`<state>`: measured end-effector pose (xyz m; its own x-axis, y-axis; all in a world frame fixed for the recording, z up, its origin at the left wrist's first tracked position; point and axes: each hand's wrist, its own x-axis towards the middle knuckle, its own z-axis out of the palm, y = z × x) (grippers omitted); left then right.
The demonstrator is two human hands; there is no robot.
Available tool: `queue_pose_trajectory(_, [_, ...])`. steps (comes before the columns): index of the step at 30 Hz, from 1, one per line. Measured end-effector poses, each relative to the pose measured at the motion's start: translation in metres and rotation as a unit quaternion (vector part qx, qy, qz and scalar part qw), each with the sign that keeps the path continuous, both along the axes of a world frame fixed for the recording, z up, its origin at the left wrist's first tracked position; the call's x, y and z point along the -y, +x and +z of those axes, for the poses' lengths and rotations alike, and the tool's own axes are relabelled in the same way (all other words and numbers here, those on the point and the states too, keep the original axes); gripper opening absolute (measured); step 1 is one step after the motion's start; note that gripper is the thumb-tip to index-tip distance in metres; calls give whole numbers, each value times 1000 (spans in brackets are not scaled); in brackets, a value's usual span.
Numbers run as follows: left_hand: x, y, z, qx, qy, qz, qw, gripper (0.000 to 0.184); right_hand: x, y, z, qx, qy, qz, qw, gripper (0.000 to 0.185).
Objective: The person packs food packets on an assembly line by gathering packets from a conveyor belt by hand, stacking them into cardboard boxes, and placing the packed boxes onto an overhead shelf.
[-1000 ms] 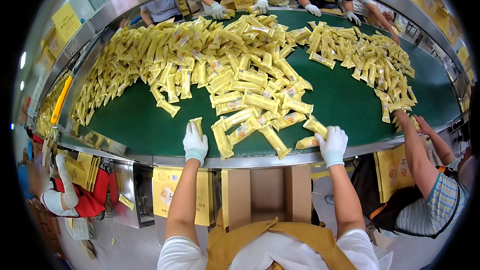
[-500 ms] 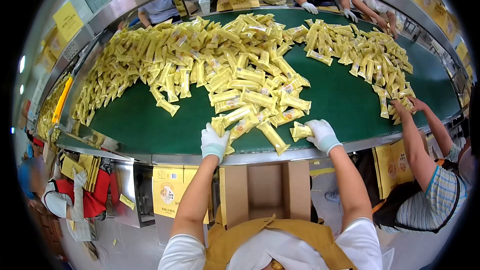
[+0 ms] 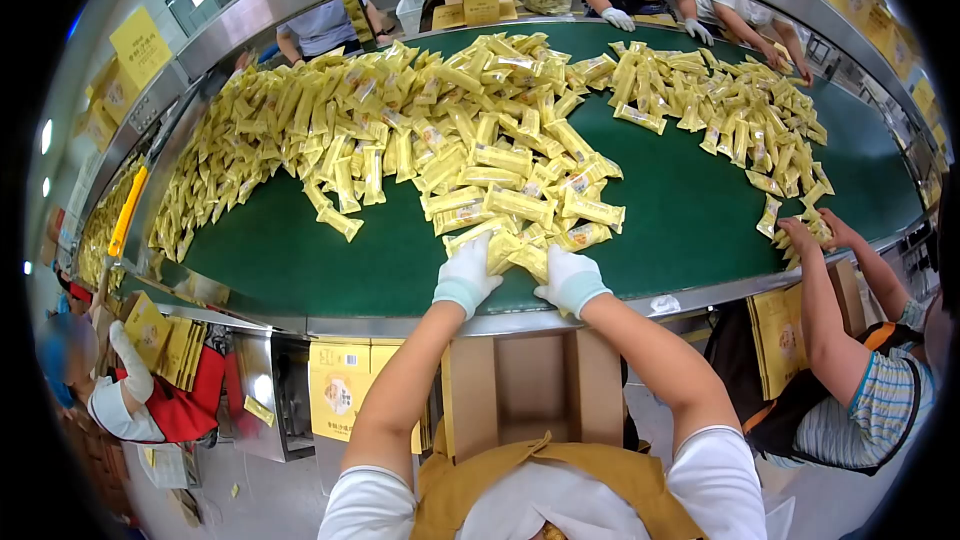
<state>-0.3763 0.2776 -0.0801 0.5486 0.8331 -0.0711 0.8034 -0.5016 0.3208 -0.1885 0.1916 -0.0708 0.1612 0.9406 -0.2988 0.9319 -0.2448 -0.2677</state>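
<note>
Yellow wrapped packets (image 3: 520,205) lie in a large heap across the green belt (image 3: 680,200). At the near edge of the heap, my left hand (image 3: 468,274) in a white glove is closed around packets from the left side. My right hand (image 3: 572,280), also gloved, presses against the same small cluster (image 3: 515,256) from the right. The two hands are a short gap apart, with packets between them. Some fingertips are hidden behind the packets. Below the belt's metal rim stands an open cardboard box (image 3: 533,390).
Flat yellow cartons (image 3: 340,390) stand left of the box. A co-worker's hands (image 3: 805,233) gather packets at the right. A co-worker in a red apron (image 3: 185,395) is at the left. Other workers' gloved hands (image 3: 618,18) rest along the far rim. A yellow bar (image 3: 128,210) is on the left frame.
My hands have moved toward each other, pushing loose packets at the front edge into a cluster between them. The left co-worker's arm and carton have shifted.
</note>
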Motion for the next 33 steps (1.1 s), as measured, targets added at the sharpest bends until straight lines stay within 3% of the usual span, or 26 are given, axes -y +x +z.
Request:
queue_pose_trajectory(3, [0, 2, 17, -76, -63, 17, 995, 76, -1, 9, -6, 21, 26, 29, 999, 46])
queue_pose_trajectory(6, [-6, -27, -13, -8, 61, -57, 997, 69, 10, 35, -21, 86, 106, 93, 986, 31])
queue_pose_trajectory(9, [-13, -53, -22, -89, 123, -42, 988, 58, 33, 65, -26, 218, 241, 153, 933, 18])
queue_pose_trajectory(13, [3, -76, -33, 2, 300, -159, 940, 76, 71, 64, -16, 166, 290, 179, 925, 61])
queue_pose_trajectory(14, [10, -77, -30, -14, 286, -170, 943, 89, 80, 60, -17, 158, 271, 176, 933, 88])
queue_pose_trajectory(18, [9, -62, 10, -89, 33, -83, 992, 100, 83, 74, -26, 141, 251, 172, 942, 96])
queue_pose_trajectory(22, [-1, -64, -11, -88, 141, -122, 978, 111, 50, 69, 21, 140, -26, 131, 981, 91])
queue_pose_trajectory(25, [-1, -66, 0, -136, 11, -125, 983, 114, 34, 87, 30, 97, 14, 185, 978, 89])
queue_pose_trajectory(26, [1, -68, -1, -131, 22, -137, 982, 116, 25, 94, 35, 95, 24, 187, 977, 94])
queue_pose_trajectory(29, [-1, -68, 0, -39, 4, -115, 993, 114, -5, 121, 29, 43, 51, 205, 977, 98])
queue_pose_trajectory(30, [0, -62, 3, 50, -5, -87, 995, 107, -16, 130, 21, 15, 48, 208, 977, 94])
queue_pose_trajectory(31, [-4, -52, 4, 139, -116, -83, 980, 103, -21, 131, 16, 16, 47, 214, 976, 92])
queue_pose_trajectory(33, [-18, -24, 9, 310, -329, -70, 889, 94, -29, 133, 12, 21, 43, 228, 972, 87])
